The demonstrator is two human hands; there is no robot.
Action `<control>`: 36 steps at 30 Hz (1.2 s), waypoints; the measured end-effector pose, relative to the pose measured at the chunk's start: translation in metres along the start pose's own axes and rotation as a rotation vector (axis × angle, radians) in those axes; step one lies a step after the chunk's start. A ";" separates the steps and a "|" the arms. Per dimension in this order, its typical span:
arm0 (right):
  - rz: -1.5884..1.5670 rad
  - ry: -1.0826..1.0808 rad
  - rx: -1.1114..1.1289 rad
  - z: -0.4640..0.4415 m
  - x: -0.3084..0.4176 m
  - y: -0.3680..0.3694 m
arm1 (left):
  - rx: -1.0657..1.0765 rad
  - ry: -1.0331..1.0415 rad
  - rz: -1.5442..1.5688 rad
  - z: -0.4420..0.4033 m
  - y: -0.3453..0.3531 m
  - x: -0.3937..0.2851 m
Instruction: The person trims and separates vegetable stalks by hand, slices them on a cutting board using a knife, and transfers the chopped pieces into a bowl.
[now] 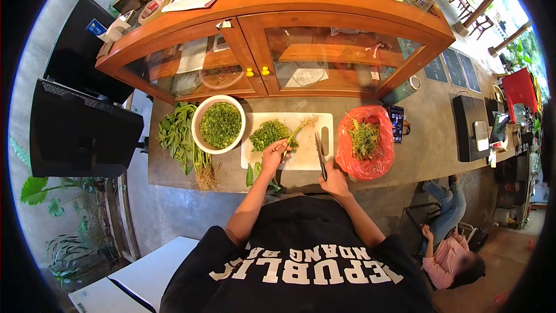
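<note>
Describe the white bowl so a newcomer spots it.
Start at the wooden cabinet with glass doors. In front of its left door, the white bowl stands on the counter, between a leafy bunch and the cutting board. Only it is round and filled with chopped greens.

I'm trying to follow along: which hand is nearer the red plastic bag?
Right. The right hand, gripping the knife, is just left of the red plastic bag; the left hand is farther left, over the cutting board.
</note>
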State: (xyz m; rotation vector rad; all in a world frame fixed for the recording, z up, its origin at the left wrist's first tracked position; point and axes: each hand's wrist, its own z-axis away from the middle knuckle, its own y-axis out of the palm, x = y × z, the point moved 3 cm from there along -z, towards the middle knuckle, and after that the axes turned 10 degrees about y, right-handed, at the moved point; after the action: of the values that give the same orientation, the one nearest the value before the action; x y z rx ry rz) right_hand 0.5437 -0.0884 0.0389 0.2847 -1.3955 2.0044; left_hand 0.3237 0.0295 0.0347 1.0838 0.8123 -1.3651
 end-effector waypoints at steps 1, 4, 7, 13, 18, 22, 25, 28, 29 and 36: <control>-0.070 -0.006 -0.010 -0.001 -0.001 -0.002 | 0.012 -0.057 -0.025 0.000 0.002 -0.004; -0.107 -0.084 0.013 0.004 0.008 -0.010 | 0.009 -0.100 0.014 -0.004 0.005 -0.002; -0.110 -0.148 0.000 0.009 0.017 -0.016 | 0.065 -0.099 -0.041 -0.008 0.005 0.002; -0.015 -0.076 -0.085 -0.005 0.007 -0.005 | 0.138 0.089 -0.424 -0.023 0.001 0.024; 0.034 -0.050 -0.042 -0.010 0.016 -0.007 | 0.077 0.139 -0.601 -0.019 0.011 0.016; -0.009 -0.086 -0.079 -0.010 0.019 -0.008 | 0.052 0.266 -0.694 -0.026 0.009 0.026; -0.023 -0.087 -0.063 -0.004 0.029 -0.020 | 0.060 0.255 -0.722 -0.033 0.007 0.035; 0.042 -0.125 -0.034 -0.006 0.027 -0.016 | 0.060 0.144 -0.886 -0.034 0.009 0.032; 0.041 -0.124 -0.033 -0.005 0.026 -0.014 | 0.060 0.143 -0.887 -0.032 0.011 0.029; 0.072 -0.154 -0.022 -0.002 0.022 -0.009 | 0.072 0.152 -0.997 -0.031 0.019 0.021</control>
State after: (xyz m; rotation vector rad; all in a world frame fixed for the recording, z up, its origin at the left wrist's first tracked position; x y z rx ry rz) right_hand 0.5331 -0.0757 0.0570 0.3910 -1.5417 2.0601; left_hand 0.3485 0.0490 0.0072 0.8496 1.5394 -2.1478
